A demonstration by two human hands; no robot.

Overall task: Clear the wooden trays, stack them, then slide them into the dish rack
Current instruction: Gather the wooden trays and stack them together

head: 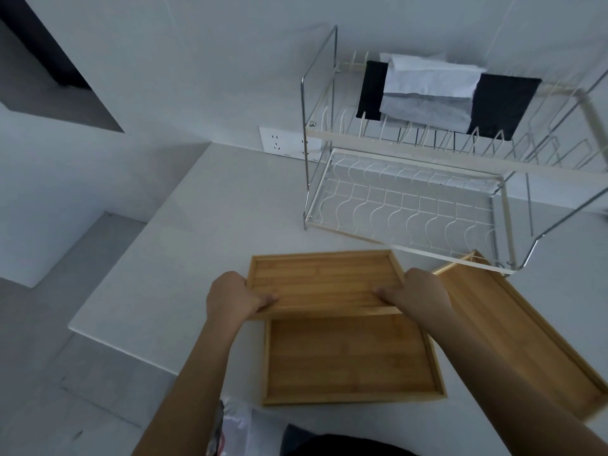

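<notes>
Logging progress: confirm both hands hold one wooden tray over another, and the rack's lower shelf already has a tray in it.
Wrong on the shelf. In the head view the lower shelf is empty. The left hand and right hand do hold the held tray over the second tray.

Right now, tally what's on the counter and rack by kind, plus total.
Wooden trays: 3, one held tray gripped by the left hand and right hand, one near tray flat on the counter, one right tray partly under the rack
Dish rack: 1
Dark cloths: 2
Light cloths: 2
Total: 8
</notes>
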